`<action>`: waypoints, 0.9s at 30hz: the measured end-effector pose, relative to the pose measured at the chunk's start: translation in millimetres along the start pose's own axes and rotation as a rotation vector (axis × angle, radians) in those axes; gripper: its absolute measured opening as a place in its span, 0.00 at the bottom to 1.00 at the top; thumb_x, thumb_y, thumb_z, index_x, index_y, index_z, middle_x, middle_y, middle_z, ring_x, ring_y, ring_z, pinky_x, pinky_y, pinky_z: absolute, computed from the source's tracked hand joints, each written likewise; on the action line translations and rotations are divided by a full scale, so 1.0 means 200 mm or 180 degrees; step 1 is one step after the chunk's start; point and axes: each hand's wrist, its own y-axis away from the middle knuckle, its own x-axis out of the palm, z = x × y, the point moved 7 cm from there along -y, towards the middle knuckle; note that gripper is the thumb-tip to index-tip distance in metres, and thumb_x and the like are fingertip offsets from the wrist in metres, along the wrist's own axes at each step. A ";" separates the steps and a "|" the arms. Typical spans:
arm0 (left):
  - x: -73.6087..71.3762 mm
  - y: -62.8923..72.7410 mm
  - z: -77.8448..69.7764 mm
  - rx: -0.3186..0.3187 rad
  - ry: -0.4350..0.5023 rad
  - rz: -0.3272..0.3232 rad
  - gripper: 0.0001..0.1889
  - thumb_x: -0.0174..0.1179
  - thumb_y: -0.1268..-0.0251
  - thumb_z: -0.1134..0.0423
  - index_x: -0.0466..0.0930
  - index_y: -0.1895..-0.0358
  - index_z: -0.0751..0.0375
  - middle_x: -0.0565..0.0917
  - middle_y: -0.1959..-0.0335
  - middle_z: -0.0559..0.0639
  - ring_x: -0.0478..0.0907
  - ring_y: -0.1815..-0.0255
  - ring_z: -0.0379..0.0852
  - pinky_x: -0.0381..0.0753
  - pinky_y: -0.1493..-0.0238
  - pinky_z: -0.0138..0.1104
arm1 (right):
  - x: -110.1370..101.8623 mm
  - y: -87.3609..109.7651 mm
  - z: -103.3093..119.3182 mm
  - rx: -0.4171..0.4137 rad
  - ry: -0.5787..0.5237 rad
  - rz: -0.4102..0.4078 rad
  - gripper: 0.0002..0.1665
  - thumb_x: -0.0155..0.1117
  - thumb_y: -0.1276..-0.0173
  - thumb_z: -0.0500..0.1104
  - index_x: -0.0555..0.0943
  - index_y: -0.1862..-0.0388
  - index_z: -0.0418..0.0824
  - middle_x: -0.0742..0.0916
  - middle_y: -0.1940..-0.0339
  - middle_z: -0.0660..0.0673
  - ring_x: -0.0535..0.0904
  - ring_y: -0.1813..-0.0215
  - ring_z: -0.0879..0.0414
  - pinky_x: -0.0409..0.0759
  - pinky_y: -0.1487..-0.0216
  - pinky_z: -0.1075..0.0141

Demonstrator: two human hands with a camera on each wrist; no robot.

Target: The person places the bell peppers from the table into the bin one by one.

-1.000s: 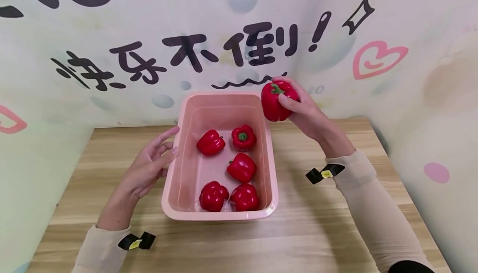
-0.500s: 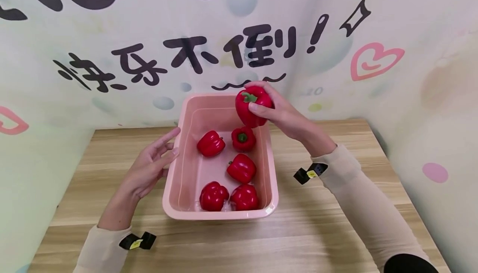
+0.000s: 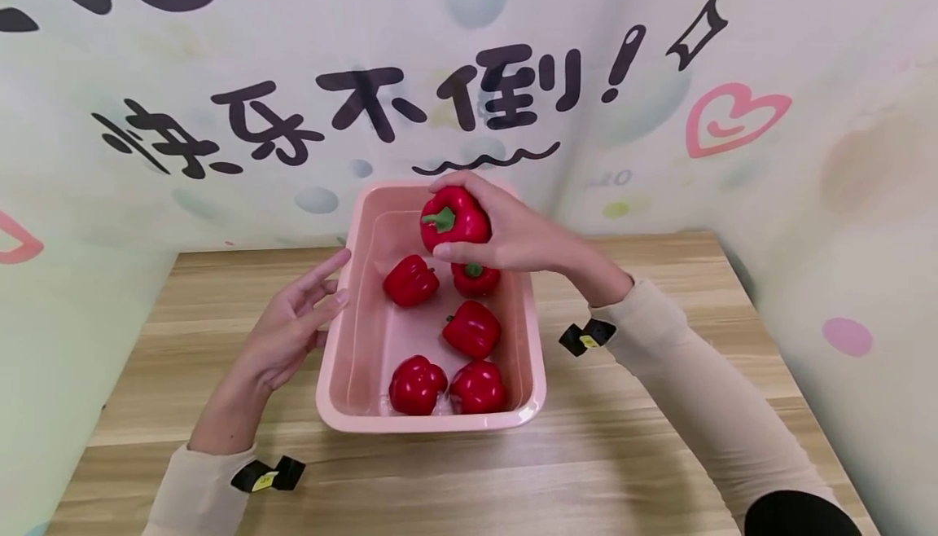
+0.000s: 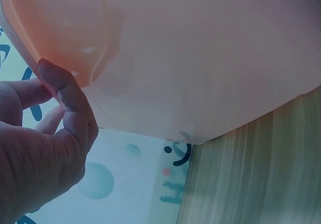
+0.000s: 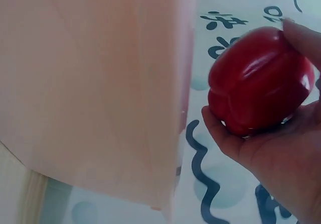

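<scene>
My right hand (image 3: 513,230) grips a red bell pepper (image 3: 453,217) over the far end of the pink basin (image 3: 432,423), its green stem turned to the left. The right wrist view shows the same pepper (image 5: 261,81) between thumb and fingers, beside the basin wall (image 5: 100,83). Inside the basin lie several more red bell peppers, among them one at the upper left (image 3: 411,281) and one in the middle right (image 3: 472,330). Partly covered by my right hand is a pepper (image 3: 476,279) at the far right. My left hand (image 3: 289,328) touches the basin's left rim with its fingertips.
The basin stands on a wood-grain table (image 3: 586,471). Behind the table rises a pale cloth backdrop (image 3: 293,31) with dark lettering and pink hearts. Each sleeve carries a small black wrist device, one at the left (image 3: 267,475) and one at the right (image 3: 586,336).
My right hand has carried the bell pepper leftward and a little lower, from beyond the right rim to over the basin. My left hand and the basin stay put.
</scene>
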 end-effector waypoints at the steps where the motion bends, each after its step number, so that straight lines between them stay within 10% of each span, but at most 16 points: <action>1: 0.00 0.00 0.00 0.0003 0.0008 0.0006 0.36 0.54 0.17 0.65 0.51 0.13 0.55 0.79 0.44 0.50 0.87 0.49 0.40 0.93 0.56 0.35 | 0.01 -0.01 0.01 -0.0031 0.0077 0.0023 0.41 0.78 0.34 0.46 0.68 0.26 0.48 0.81 0.38 0.48 0.82 0.39 0.55 0.91 0.44 0.59; 17: 0.00 0.01 -0.01 0.0065 0.0098 0.0040 0.36 0.53 0.17 0.66 0.50 0.13 0.57 0.79 0.45 0.50 0.88 0.50 0.40 0.93 0.57 0.36 | 0.18 -0.06 0.07 -0.0328 0.1184 0.0472 0.49 0.83 0.39 0.48 0.71 0.22 0.49 0.78 0.27 0.47 0.73 0.26 0.55 0.85 0.33 0.60; 27: 0.00 0.01 0.00 0.0084 0.0111 0.0020 0.36 0.54 0.17 0.66 0.50 0.13 0.58 0.78 0.47 0.49 0.88 0.52 0.39 0.93 0.58 0.35 | 0.14 -0.04 0.08 -0.0615 0.1185 0.0169 0.33 0.71 0.27 0.45 0.75 0.25 0.45 0.81 0.28 0.48 0.72 0.24 0.55 0.78 0.24 0.60</action>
